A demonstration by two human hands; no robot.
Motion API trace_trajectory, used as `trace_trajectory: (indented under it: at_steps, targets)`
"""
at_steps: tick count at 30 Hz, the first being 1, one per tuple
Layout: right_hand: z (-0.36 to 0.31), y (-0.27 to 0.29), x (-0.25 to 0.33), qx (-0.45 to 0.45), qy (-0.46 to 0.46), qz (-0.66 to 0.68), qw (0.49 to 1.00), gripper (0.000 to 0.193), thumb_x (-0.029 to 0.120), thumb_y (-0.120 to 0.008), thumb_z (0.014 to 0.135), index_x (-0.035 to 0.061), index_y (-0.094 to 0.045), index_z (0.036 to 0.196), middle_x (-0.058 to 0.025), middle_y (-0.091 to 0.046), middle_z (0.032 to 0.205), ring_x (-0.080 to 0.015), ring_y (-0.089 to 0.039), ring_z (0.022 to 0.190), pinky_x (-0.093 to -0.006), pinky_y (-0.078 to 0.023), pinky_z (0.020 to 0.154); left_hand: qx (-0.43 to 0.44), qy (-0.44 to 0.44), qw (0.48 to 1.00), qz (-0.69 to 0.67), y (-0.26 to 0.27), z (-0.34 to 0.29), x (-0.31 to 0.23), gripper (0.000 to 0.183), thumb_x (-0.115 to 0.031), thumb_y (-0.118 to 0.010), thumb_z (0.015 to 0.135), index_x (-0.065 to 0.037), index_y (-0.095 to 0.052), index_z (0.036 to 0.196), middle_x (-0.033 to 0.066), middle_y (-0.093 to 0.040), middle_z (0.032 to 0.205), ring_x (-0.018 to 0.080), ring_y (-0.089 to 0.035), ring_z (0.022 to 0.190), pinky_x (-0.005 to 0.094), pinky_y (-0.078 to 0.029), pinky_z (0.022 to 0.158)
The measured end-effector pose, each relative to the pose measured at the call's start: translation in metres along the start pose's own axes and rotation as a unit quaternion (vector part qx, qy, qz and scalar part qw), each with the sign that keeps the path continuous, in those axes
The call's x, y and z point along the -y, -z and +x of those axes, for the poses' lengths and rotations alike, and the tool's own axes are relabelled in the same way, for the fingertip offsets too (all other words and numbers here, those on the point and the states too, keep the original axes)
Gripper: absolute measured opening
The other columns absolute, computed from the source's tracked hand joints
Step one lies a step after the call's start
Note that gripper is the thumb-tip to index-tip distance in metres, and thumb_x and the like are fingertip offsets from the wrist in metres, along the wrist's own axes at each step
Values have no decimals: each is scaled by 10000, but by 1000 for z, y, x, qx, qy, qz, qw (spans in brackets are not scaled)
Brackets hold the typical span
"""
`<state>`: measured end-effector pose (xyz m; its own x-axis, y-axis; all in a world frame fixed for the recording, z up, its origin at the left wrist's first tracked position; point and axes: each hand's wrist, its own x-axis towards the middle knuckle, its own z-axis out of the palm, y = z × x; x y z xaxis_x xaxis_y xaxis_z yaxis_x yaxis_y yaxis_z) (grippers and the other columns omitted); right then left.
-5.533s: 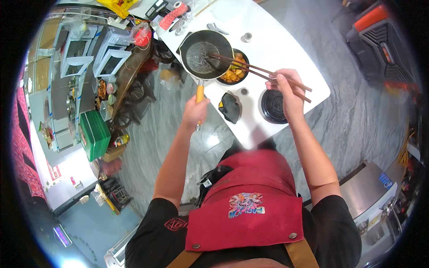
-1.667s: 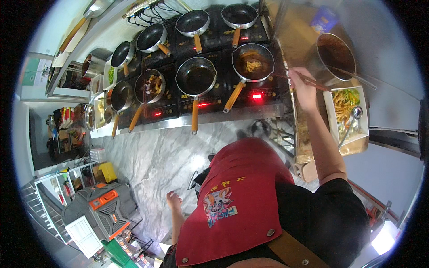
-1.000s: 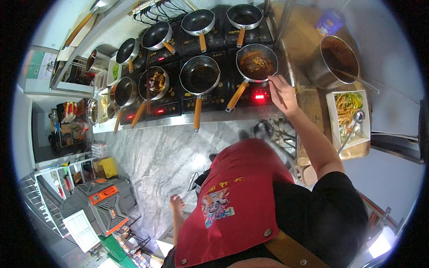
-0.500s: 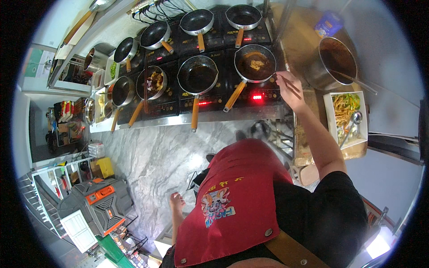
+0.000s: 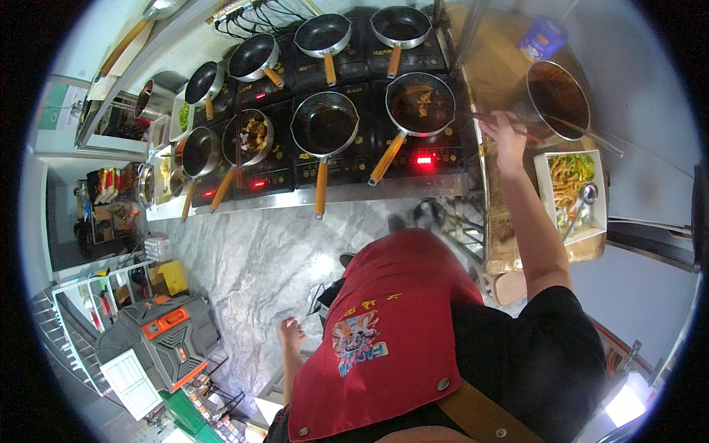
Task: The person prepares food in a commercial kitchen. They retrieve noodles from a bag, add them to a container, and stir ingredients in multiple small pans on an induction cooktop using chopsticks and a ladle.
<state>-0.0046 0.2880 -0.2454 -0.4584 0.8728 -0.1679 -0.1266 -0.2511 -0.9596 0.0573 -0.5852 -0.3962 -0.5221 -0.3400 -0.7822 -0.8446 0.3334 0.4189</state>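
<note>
My right hand (image 5: pixel 507 139) is closed round a pair of dark, thin chopsticks (image 5: pixel 529 136), beside the right edge of the front right frying pan (image 5: pixel 399 122). Brown liquid and a few strips of food (image 5: pixel 423 102) lie in that pan; the chopstick tips point toward its rim. My left hand (image 5: pixel 293 334) hangs low over the floor near the red apron (image 5: pixel 399 295), fingers loosely curled and apart, with nothing seen in it. Left of the right pan stands another frying pan (image 5: pixel 325 125) with a dark, shiny bottom.
More wooden-handled pans stand on black induction cookers, one with chunky food (image 5: pixel 255 134). On the right counter are a tall pot (image 5: pixel 532 88) with a ladle, a white tray (image 5: pixel 540 193) of noodles and vegetables, and a blue package (image 5: pixel 543 40). A grey-orange case (image 5: pixel 159 347) sits lower left.
My right hand has moved right with the chopsticks, away from the front right pan. The food in that pan has changed from a clump to looser strips. My left hand has stayed put.
</note>
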Motion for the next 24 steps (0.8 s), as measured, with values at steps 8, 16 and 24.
trace_trajectory:
  at_steps: [8,16,24]
  targets:
    - [-34,-24,21,100,125,-156,975,180,114,-631,1114,-46,-708,1141,-140,-760,964,-202,-778,780,-303,-646,682,3,7,1000,6,-7,-1,-5,298,-154,-608,1063,-135,-612,1361,60,-659,881,158,-621,628,372,-568,550]
    - [-16,-26,-30,152,127,-176,964,174,83,-629,1111,-50,-711,1189,-122,-749,976,-173,-762,804,-301,-634,705,16,-2,1000,6,-12,2,-15,299,-163,-617,1055,-140,-609,1354,65,-656,866,158,-613,620,371,-562,552]
    - [-14,-42,-11,166,137,-174,961,103,45,-625,1096,-30,-691,1118,-88,-723,938,-150,-740,769,-293,-623,693,17,1,1000,4,-8,-3,-3,325,-157,-627,1046,-118,-600,1367,89,-666,890,175,-607,604,387,-565,549]
